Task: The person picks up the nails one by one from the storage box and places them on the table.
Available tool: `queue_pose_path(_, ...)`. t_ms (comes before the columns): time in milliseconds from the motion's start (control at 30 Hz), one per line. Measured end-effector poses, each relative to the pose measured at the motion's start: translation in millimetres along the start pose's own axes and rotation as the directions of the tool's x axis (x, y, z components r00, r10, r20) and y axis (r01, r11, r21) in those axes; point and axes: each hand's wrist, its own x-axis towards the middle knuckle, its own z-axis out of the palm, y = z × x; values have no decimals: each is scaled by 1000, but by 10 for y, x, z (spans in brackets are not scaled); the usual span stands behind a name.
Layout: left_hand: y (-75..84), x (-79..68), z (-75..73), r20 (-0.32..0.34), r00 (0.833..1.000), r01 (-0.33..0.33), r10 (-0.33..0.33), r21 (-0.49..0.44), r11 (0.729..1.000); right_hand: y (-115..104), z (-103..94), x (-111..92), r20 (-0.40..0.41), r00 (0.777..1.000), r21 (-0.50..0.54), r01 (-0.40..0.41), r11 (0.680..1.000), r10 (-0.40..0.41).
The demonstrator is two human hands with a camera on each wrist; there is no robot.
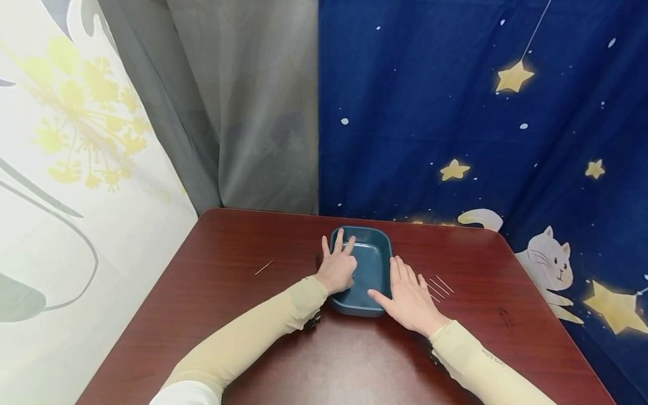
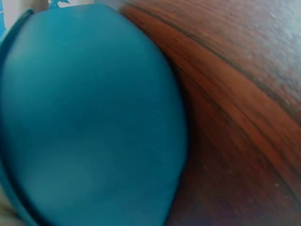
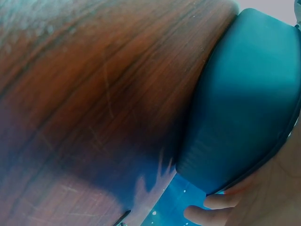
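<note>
A dark teal rectangular dish with rounded corners sits on the table. My left hand is over its left side, with three fingers spread and the index finger bent toward the thumb. A short, faint bit of a thin stick shows by those fingertips, most of it hidden by the hand. My right hand rests against the dish's right side, fingers straight along the wall and thumb reaching over the near corner. Both wrist views show the dish's outer wall close up.
Several thin pale sticks lie on the wooden table, just right of my right hand. Another thin stick is on the left. Behind the table's far edge hang a grey curtain and a blue star-patterned curtain.
</note>
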Motion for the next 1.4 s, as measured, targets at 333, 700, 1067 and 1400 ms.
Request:
queue_pose_path(333, -20, -22, -322, -70, 997, -47, 40, -95, 994, 5, -2, -10, -8, 1000, 3, 1, 1000, -1)
queue_pose_path(700, -171, -90, -664, -153, 988, 6, -30, -156, 988, 5, 1, -7, -14, 1000, 6, 0, 1000, 1)
queue_pose_path(1067, -453, -297, -765, -107, 992, 61, -74, -120, 991, 12, 2, 2, -18, 1000, 5, 0, 1000, 0)
queue_pose_path(1400, -861, -660, -682, -21, 995, 100, -101, -45, 994, 13, 7, 8, -12, 1000, 11, -6, 1000, 7)
